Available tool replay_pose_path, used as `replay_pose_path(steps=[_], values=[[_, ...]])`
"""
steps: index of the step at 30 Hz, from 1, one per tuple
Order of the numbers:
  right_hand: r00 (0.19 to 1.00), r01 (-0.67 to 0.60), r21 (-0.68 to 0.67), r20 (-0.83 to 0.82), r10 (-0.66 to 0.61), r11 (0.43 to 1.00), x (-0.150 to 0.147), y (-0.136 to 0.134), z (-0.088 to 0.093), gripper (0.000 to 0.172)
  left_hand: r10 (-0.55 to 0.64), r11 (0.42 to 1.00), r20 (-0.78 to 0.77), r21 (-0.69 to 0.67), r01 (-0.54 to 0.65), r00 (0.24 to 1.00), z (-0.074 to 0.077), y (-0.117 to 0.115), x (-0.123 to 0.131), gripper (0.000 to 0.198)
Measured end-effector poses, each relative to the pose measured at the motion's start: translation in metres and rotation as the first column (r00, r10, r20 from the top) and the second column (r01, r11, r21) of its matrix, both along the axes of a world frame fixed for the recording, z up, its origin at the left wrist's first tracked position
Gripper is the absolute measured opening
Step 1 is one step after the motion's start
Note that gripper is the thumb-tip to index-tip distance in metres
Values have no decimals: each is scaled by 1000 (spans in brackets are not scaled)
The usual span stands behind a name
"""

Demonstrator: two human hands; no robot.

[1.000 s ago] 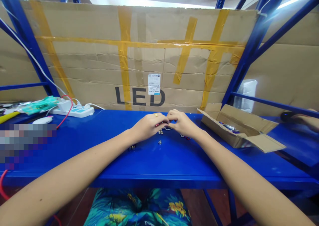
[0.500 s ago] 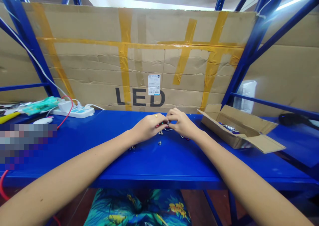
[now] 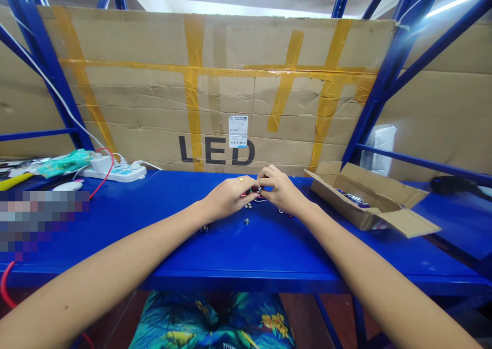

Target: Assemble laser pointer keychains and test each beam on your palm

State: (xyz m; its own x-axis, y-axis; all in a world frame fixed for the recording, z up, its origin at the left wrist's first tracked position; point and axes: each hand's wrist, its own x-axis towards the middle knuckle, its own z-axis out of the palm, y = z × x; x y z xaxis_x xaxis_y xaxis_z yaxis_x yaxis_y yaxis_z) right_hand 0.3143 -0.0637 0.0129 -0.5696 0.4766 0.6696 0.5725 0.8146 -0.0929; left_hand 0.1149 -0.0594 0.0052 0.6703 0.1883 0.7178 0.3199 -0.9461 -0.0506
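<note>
My left hand [image 3: 232, 195] and my right hand [image 3: 280, 189] meet fingertip to fingertip over the blue table. Between them is a small metallic piece [image 3: 259, 189], with bits of red and green at my left fingers; its kind is too small to make out. Both hands are closed in a pinch around it. Under the fingers lie a few small round metal parts [image 3: 248, 205] and a white wire [image 3: 261, 200]. Nearer to me sits one small silver part [image 3: 246, 221]. Red and white wires [image 3: 285, 213] lie beside my right wrist, and dark metal bits [image 3: 205, 228] by my left forearm.
An open cardboard box [image 3: 346, 205] with small parts inside stands on the right. At the left are a white power strip [image 3: 130, 173], a red cable [image 3: 105, 172] and a teal packet [image 3: 65, 162]. A large cardboard sheet [image 3: 154, 103] stands behind the blue table [image 3: 246, 257].
</note>
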Motion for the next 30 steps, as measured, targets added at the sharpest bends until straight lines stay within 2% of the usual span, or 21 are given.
replay_pose_path(steps=[8,12,18,24,26,28,30], values=[[995,-20,-195,-105,-1,981,-3,-1,-2,16,-14,997,1,72,14,1000,-1,3,-1,14],[986,-59,-237,-163,20,970,-4,0,-3,12,-26,995,24,99,24,999,-1,3,-1,15],[969,-132,-353,-241,46,926,-4,0,-3,11,-47,992,35,115,43,998,-2,3,0,16],[967,-126,-457,-253,7,880,-4,1,-3,16,72,997,48,27,-74,996,7,-5,-2,16],[967,-112,-485,-253,-17,867,-3,2,-2,17,106,993,-35,-45,-107,994,15,-8,-6,14],[967,-105,-511,-252,-32,853,-1,4,-2,17,73,982,-228,-152,-110,971,21,-11,-10,14],[966,-101,-544,-253,-48,833,1,5,-3,21,19,960,-406,-250,-131,914,25,-14,-12,13]])
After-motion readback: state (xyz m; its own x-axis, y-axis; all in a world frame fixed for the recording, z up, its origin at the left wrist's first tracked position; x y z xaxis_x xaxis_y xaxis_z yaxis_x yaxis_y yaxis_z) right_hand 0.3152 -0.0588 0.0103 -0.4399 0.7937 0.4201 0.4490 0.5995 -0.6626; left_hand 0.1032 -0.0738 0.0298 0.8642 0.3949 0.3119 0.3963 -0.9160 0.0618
